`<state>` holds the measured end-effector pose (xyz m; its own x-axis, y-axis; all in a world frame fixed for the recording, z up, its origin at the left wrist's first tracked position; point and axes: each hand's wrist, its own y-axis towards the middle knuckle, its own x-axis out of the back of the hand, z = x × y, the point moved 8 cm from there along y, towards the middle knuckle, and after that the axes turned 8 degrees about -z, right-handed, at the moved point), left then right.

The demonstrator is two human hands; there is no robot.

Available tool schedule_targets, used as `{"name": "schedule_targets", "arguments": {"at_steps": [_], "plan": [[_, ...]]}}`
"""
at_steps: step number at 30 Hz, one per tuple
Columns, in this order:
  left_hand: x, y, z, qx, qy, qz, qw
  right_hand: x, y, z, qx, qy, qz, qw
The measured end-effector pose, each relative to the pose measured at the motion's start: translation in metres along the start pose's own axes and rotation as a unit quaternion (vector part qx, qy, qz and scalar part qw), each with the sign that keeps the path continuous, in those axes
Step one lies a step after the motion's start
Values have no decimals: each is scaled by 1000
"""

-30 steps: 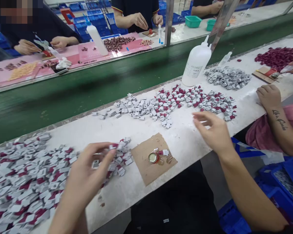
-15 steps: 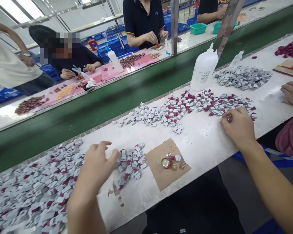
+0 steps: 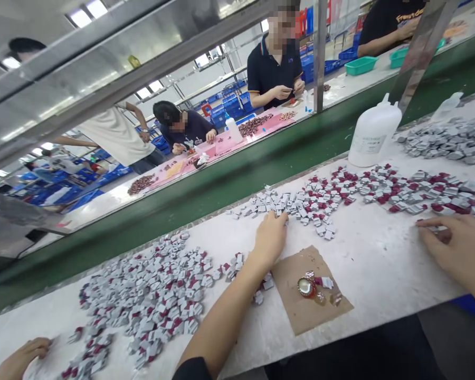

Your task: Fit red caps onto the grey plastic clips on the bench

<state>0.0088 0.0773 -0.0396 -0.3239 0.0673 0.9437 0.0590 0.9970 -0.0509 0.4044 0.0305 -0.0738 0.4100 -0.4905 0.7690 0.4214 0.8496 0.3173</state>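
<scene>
My left hand reaches over the table to the near edge of a pile of small light-grey pieces. Its fingers are bent together at the pieces, their tips partly hidden. On the right, my right hand hovers near grey and dark-red pieces, thumb and forefinger curled towards each other; what they pinch is too small to tell. Between my hands lies a brown cardboard square. On it are a small round red cap with a metal-looking rim, wet glossy patches and a joined dark-red and grey piece.
A large pile of grey and dark-red pieces spreads at left, with another person's hand beside it. A white squeeze bottle stands at the back. Beyond the green belt, people work at another table. A metal beam crosses above.
My view has swung left and up. My left hand has moved from beside the small heap to the light-grey pile. My right hand remains by the mixed pieces, slightly nearer me.
</scene>
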Motion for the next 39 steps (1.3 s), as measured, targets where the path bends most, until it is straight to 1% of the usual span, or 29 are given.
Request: {"name": "schedule_targets", "arguments": {"at_steps": [2, 4, 5, 7, 10, 12, 13, 15, 19, 21, 24, 26, 29, 32, 35, 37, 39], "plan": [[1, -4, 2, -2, -24, -7, 1000, 0, -10, 0, -21, 6, 12, 1000], [3, -11, 3, -4, -60, -12, 998, -4, -24, 6, -14, 24, 19, 999], [4, -16, 3, -6, -83, -10, 997, -7, -33, 12, 7, 46, 22, 999], [6, -25, 3, -8, -132, -3, 991, -19, -51, 30, 74, 107, 40, 991], [10, -38, 2, -7, -191, 1, 982, -39, -80, 59, 187, 196, 90, 958], [15, -46, 5, -2, -236, -8, 972, -48, -93, 74, 231, 223, 116, 940], [17, -50, 6, 1, -261, -14, 965, -50, -96, 80, 238, 229, 125, 936], [23, -59, 10, 3, -304, -30, 952, -47, -96, 87, 220, 225, 131, 940], [34, -77, 21, 2, -319, -67, 945, -29, -81, 88, 128, 222, 114, 960], [35, -85, 29, 20, -323, -72, 944, -25, -74, 88, 96, 207, 126, 965], [32, -96, 38, 45, -323, -71, 943, -27, -71, 89, 74, 190, 163, 965], [27, -102, 41, 63, -346, -66, 934, -28, -73, 92, 70, 192, 184, 962], [19, -109, 41, 81, -407, -57, 908, -27, -77, 97, 67, 193, 200, 958], [18, -112, 40, 85, -442, -72, 890, -26, -82, 101, 65, 187, 226, 954], [19, -115, 40, 96, -453, -98, 881, -25, -88, 103, 83, 193, 247, 946], [18, -119, 40, 96, -452, -106, 880, -24, -91, 103, 106, 195, 241, 945], [15, -123, 39, 91, -453, -100, 881, -23, -94, 101, 133, 194, 227, 945]]}}
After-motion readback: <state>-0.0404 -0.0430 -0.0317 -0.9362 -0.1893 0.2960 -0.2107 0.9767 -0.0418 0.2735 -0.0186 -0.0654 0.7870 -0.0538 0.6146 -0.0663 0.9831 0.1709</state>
